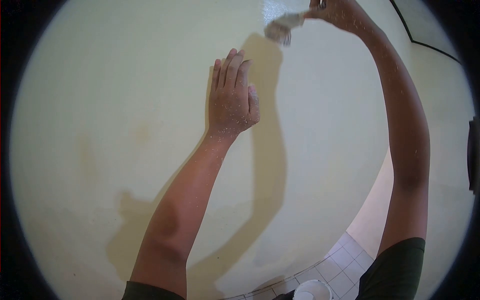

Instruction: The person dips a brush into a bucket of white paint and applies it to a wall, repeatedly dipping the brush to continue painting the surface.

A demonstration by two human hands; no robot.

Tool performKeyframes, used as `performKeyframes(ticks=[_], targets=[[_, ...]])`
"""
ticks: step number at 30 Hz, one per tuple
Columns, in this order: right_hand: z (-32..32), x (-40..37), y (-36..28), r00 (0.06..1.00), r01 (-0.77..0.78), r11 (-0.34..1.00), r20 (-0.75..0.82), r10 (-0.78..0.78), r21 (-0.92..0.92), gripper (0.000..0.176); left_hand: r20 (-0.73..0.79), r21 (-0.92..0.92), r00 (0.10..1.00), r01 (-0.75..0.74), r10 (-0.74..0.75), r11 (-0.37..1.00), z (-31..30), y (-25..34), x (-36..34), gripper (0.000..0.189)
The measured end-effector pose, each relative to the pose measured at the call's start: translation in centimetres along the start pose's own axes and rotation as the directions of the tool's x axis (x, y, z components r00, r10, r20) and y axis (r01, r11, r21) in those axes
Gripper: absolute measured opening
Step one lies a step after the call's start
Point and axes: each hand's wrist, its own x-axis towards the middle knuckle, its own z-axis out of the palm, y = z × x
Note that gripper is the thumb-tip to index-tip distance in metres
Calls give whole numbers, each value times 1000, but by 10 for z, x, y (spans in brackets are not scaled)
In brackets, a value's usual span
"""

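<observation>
My left hand (231, 97) lies flat against the pale yellow wall (125, 75), fingers stretched upward and close together. Small pale specks dot its back and the forearm. High at the upper right, my right hand (340, 11) grips the handle of a paintbrush (282, 29), partly cut off by the top edge of the view. The brush head, slightly blurred, points left and down close to the wall. Just above it, a glossy whitish patch (274, 9) shows on the wall. More pale specks cover the right hand and forearm.
On the tiled floor (345, 257) at the bottom stands a white bucket (312, 290). A dark object (473, 155) sits at the right edge. Dark lines (411, 39) run across the upper right corner. Faint brownish stains (86, 150) mark the wall on the left.
</observation>
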Motion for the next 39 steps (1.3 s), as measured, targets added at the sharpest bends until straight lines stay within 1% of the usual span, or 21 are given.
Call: performKeyframes(ticks=[1, 2, 4, 5, 8, 10, 12, 13, 14, 17, 18, 19, 20, 22, 25, 28, 30, 33, 36, 37, 39], targets=[[-5, 7, -4, 996, -48, 998, -80, 44, -41, 24, 5, 10, 1000, -1, 1, 1000, 0, -1, 0, 49], [-3, 16, 2, 974, -15, 995, -225, -8, -103, 23, 9, 16, 1000, -3, 3, 1000, -2, -2, 1, 50], [-1, 26, 2, 863, 21, 971, -486, -137, -237, 20, 18, 23, 1000, -3, 3, 1000, -4, -2, 2, 50], [-1, 31, 2, 865, -72, 983, -501, -24, -171, 18, 18, 23, 1000, -2, 1, 1000, -6, -3, 3, 50], [3, 36, 3, 876, -78, 989, -482, 9, -124, 20, 22, 20, 1000, 4, -4, 1000, -2, -9, 4, 50], [-4, 25, -18, 967, -90, 992, -244, 65, -89, 22, 13, 12, 1000, 2, -2, 1000, -18, -7, 8, 50], [-10, 7, -42, 991, -135, 990, -12, 135, -37, 26, -4, -2, 1000, 6, -6, 1000, -27, -6, 10, 51], [17, -13, -11, 999, 22, 996, -45, -26, -82, 28, -3, -9, 1000, 8, -8, 1000, 3, 3, 1, 51], [21, -22, -4, 978, 182, 974, -74, -193, -133, 33, -10, -11, 1000, 9, -10, 1000, 2, 4, 2, 51], [17, -61, -11, 951, 275, 953, 113, -289, 127, 35, -15, -23, 1000, 6, -6, 1000, -1, 6, 3, 50], [21, -70, -12, 932, 220, 955, 246, -265, 196, 33, -14, -27, 1000, 2, -3, 1000, -1, 5, 2, 50], [28, -81, -18, 909, 185, 947, 320, -266, 262, 32, -3, -27, 1000, -3, 3, 1000, -1, 4, 2, 50], [30, -90, -26, 864, 147, 954, 436, -252, 260, 31, 10, -27, 1000, -7, 7, 1000, -1, 3, 1, 50], [41, -106, -30, 765, 119, 951, 584, -271, 284, 31, 26, -27, 1000, -10, 11, 1000, 0, 1, 1, 50], [26, -108, -23, 765, 87, 972, 611, -206, 219, 32, 28, -21, 999, -15, 15, 1000, -7, 2, 8, 49], [19, -81, 5, 909, 72, 993, 404, -105, 97, 29, 39, -15, 999, -14, 14, 1000, -8, 2, 7, 50], [13, -57, 20, 960, 139, 990, 240, -144, 39, 32, 46, -15, 999, -15, 15, 1000, -9, 1, 8, 50], [5, -25, 31, 983, 186, 976, 30, -183, -117, 31, 101, 29, 994, -43, 40, 999, -12, -1, 8, 51], [-3, 9, 37, 948, 143, 960, -247, -203, -241, 36, 202, 116, 974, -128, 103, 985, -20, 4, 10, 52], [-19, 12, -2, 952, -209, 967, -257, 167, -145, 25, 211, 123, 972, -134, 106, 983, -22, 4, 11, 52], [-11, 36, 4, 908, -246, 959, -380, 178, -139, 22, 237, 137, 965, -150, 115, 979, -25, 3, 12, 52]])
